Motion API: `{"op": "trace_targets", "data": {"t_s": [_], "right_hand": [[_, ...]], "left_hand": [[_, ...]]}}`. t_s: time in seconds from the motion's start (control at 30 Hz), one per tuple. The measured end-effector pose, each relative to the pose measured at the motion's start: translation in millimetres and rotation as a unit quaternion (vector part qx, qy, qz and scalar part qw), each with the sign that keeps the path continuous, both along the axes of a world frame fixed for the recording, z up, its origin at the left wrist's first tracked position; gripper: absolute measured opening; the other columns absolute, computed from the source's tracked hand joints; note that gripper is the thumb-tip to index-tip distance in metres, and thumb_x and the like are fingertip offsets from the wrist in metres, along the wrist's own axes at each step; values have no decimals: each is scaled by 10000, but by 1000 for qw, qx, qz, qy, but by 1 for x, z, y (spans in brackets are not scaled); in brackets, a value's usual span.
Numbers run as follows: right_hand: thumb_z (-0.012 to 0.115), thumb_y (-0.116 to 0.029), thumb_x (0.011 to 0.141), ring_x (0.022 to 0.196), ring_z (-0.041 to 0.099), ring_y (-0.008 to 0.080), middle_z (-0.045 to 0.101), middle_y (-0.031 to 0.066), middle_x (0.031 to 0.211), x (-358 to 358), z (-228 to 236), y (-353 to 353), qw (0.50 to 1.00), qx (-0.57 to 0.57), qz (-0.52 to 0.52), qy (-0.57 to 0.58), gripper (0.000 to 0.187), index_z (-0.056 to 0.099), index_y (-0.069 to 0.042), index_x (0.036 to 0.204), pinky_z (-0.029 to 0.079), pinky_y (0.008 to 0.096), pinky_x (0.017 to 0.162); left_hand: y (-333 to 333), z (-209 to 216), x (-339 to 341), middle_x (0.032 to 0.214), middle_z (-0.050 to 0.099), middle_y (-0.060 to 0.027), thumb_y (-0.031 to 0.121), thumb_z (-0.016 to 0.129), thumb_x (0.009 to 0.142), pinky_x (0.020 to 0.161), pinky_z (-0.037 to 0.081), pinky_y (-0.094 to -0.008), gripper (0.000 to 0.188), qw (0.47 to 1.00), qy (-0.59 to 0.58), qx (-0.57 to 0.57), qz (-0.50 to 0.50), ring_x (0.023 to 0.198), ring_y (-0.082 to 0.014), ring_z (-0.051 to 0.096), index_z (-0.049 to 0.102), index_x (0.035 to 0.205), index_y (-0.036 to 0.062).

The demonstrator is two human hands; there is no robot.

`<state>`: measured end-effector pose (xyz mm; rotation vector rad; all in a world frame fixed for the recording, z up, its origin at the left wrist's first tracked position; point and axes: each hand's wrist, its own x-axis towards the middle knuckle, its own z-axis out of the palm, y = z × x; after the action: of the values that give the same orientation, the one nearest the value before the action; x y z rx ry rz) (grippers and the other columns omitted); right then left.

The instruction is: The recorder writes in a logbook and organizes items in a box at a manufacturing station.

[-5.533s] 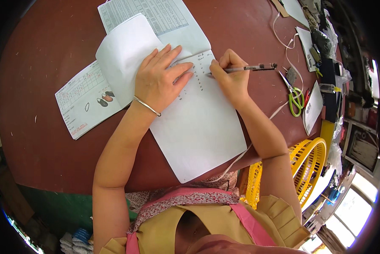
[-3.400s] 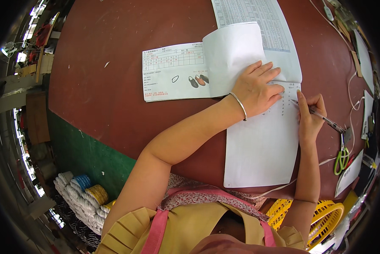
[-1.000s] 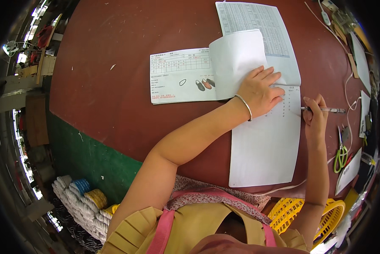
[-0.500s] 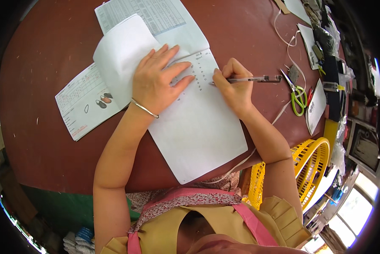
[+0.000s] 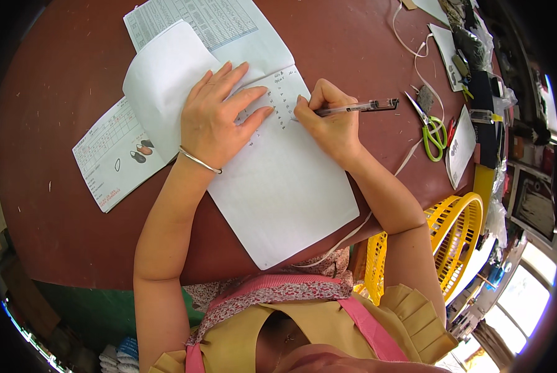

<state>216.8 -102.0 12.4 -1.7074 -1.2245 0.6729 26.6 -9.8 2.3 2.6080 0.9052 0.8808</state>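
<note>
A white sheet of paper point(image 5: 291, 193) with columns of small handwritten marks near its top lies before me on the table. My left hand point(image 5: 219, 115) rests on the paper, fingers spread, a silver bangle at its wrist. In my right hand point(image 5: 331, 124) is a clear pen with a black cap end point(image 5: 368, 106), its tip at the marks. Left of my left hand, a white page point(image 5: 166, 71) curls over. Beneath it are a printed form point(image 5: 213, 28) and a sheet with shoe pictures point(image 5: 120, 165).
Green-handled scissors point(image 5: 433, 138) lie on the brown table point(image 5: 61, 205) to the right, beside a white cord point(image 5: 429, 74) and more papers point(image 5: 461, 149). A yellow plastic basket point(image 5: 461, 230) stands at the table's right edge. Assorted clutter lines the far right.
My view has shifted a little, so the papers and both hands appear slightly farther left. My right hand still holds the pen on the sheet; the left hand stays flat.
</note>
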Motion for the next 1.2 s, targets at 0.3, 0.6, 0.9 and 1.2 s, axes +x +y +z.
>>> {"op": "trace_targets", "data": {"t_s": [0.3,0.6,0.9,1.2], "right_hand": [[686,-36,862,556,351,53,395,-19,581,-1,0,0,1000,-2,-14,-3,372,357,-68,690,323,287,489],[679,-16,850,559,360,47,398,-27,584,-1,-2,0,999,10,-29,24,367,356,-71,685,326,281,489],[695,-33,860,541,359,44,406,-25,564,0,-2,-6,1000,14,-15,12,381,362,-73,680,324,280,477],[692,-13,868,584,394,35,421,-38,610,5,-6,-8,998,26,-23,49,366,375,-73,695,351,263,506]], "left_hand": [[0,0,0,1291,689,-97,260,864,752,1073,463,-482,300,1000,-1,6,1,1241,-322,626,793,1028,167],[0,0,0,1289,689,-98,267,865,753,1073,462,-486,301,1000,0,3,2,1239,-330,626,794,1028,167],[0,0,0,1288,689,-105,275,863,760,1071,463,-490,300,1000,-2,3,0,1234,-332,629,794,1032,167],[0,-5,0,1285,690,-96,269,866,753,1065,467,-483,302,1000,-2,6,12,1235,-328,626,795,1028,169]]}}
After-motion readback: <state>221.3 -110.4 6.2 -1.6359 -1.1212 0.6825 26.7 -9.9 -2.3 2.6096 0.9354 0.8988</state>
